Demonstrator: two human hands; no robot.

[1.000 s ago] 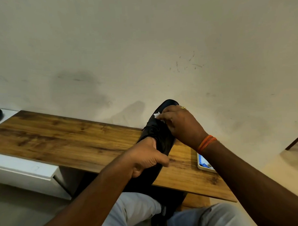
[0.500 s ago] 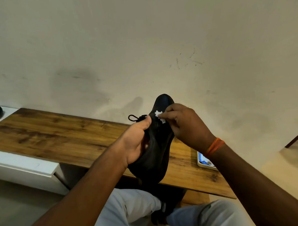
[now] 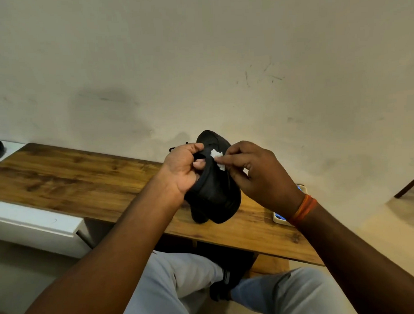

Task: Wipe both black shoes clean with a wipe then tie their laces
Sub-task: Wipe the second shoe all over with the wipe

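Shoe (image 3: pixel 214 194) sits mid-frame over the wooden table (image 3: pixel 85 184); I see my left hand (image 3: pixel 183 171) gripping it, my right hand (image 3: pixel 260 176) pinching a wipe (image 3: pixel 216 154) against it. No legible writing. Scuffed cream wall (image 3: pixel 198 63) behind.

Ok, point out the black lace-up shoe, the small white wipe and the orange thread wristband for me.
black lace-up shoe (image 3: pixel 214 199): head view, on its dark side panel.
small white wipe (image 3: pixel 216 154): head view, on its exposed upper part.
orange thread wristband (image 3: pixel 304 208): head view, on the band at the right wrist.
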